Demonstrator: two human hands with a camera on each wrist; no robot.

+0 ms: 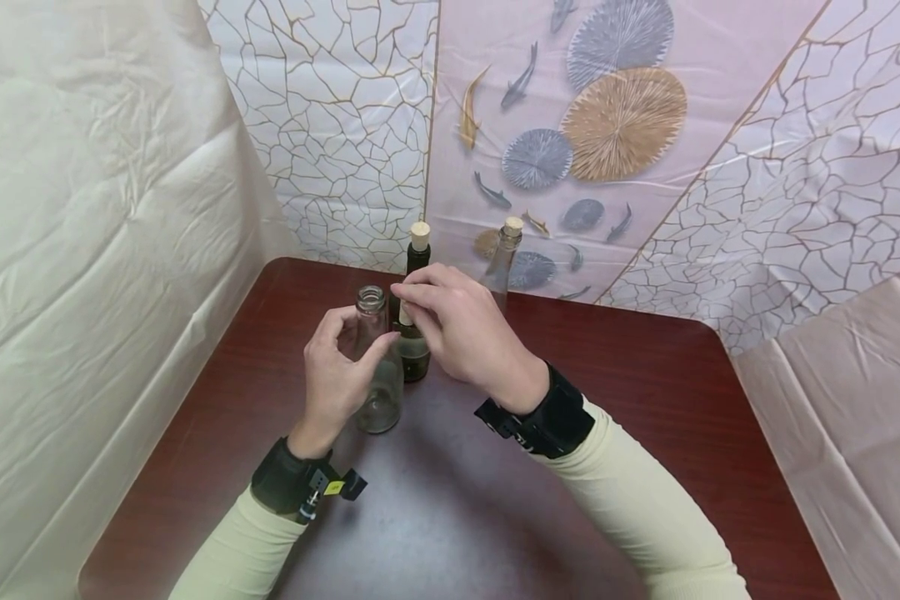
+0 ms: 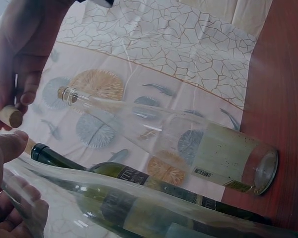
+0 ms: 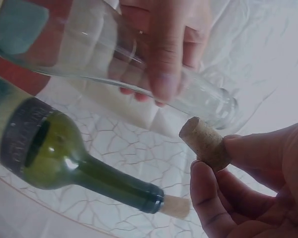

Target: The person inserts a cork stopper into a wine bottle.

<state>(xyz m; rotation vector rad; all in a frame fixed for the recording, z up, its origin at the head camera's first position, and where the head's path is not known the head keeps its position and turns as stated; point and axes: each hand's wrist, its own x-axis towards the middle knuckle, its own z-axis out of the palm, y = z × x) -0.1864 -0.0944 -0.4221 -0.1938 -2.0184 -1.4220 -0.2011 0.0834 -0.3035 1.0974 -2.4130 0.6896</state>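
My left hand [image 1: 335,367] holds a clear glass bottle [image 1: 381,404] by its upper part, fingers and thumb curved around it. The bottle stands upright on the table, its mouth uncovered. Between the thumb and fingertips of my right hand [image 1: 468,325] is a cork [image 3: 206,144], just beside that bottle's mouth and apart from it in the right wrist view. Close behind stands a dark green wine bottle [image 3: 54,148] with a cork [image 1: 420,236] in its neck. Farther right, partly hidden by my right hand, is another clear bottle [image 2: 154,134], also corked.
The bottles stand toward the back of a dark red-brown table [image 1: 217,400] with rounded corners. A patterned cloth [image 1: 330,125] hangs behind it, and pale draped fabric [image 1: 97,250] lines the left side.
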